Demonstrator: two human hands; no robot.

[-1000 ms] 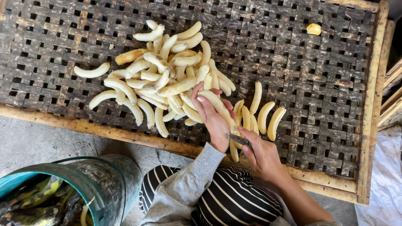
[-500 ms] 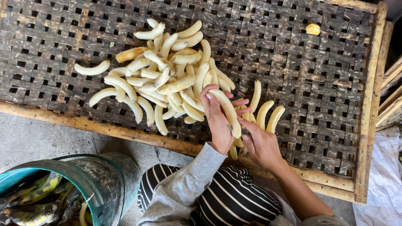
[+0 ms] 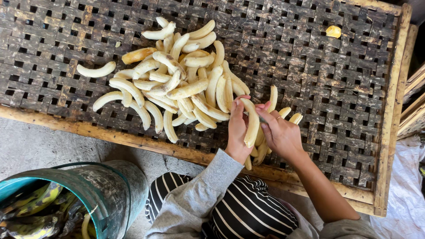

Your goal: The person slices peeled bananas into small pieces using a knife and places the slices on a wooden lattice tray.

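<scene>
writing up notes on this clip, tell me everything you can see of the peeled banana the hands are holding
The peeled banana is pale cream, smooth, gently curved and looks whole. It is held roughly upright over the woven tray, just right of the pile of peeled bananas. The left hand grips it from its left side, and the right hand meets it from the right, fingers near its upper half.

Head camera, single view: looks steeply down, close, onto woven tray (image 3: pixel 336 88); bucket (image 3: pixel 110 194) at 7 o'clock.
</scene>
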